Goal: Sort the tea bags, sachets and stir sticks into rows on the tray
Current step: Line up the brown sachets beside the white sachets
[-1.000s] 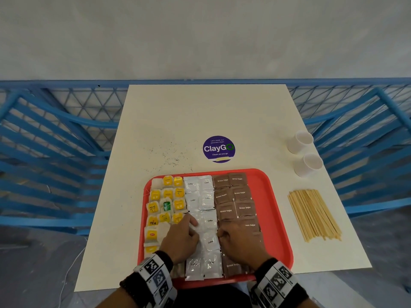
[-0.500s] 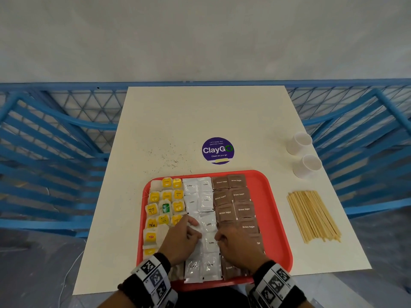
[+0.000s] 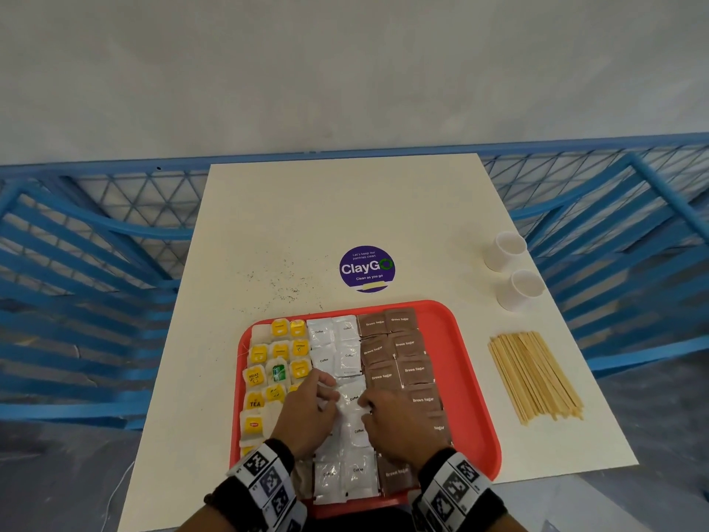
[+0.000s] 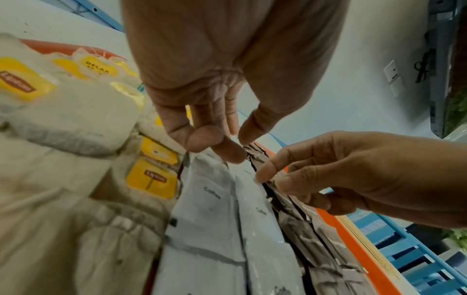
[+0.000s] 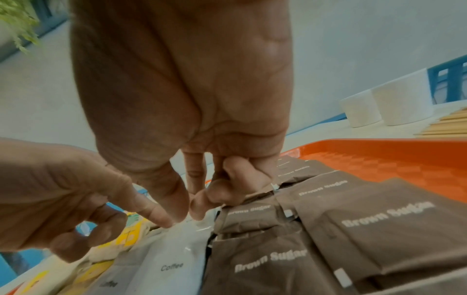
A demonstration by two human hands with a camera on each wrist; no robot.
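Observation:
On the red tray [image 3: 460,378] lie yellow-tagged tea bags [image 3: 278,351] in the left columns, white coffee sachets [image 3: 333,339] in the middle and brown sugar sachets [image 3: 403,347] on the right. Both hands meet over one coffee sachet [image 3: 351,397] halfway down the middle column. My left hand [image 3: 332,389] pinches its left edge between thumb and fingertips. My right hand [image 3: 364,408] pinches its right edge [image 5: 182,239] beside the brown sachets, other fingers curled. The wooden stir sticks [image 3: 533,374] lie in a bundle on the table, right of the tray.
Two white paper cups [image 3: 502,249] [image 3: 520,289] stand near the table's right edge, beyond the sticks. A purple round sticker [image 3: 366,268] and dark crumbs [image 3: 284,289] mark the cream tabletop beyond the tray. Blue metal mesh seating [image 3: 96,263] flanks the table on both sides.
My right hand has slid a little left, off the brown sugar sachets and onto the coffee column. My left hand has stayed on the same sachet.

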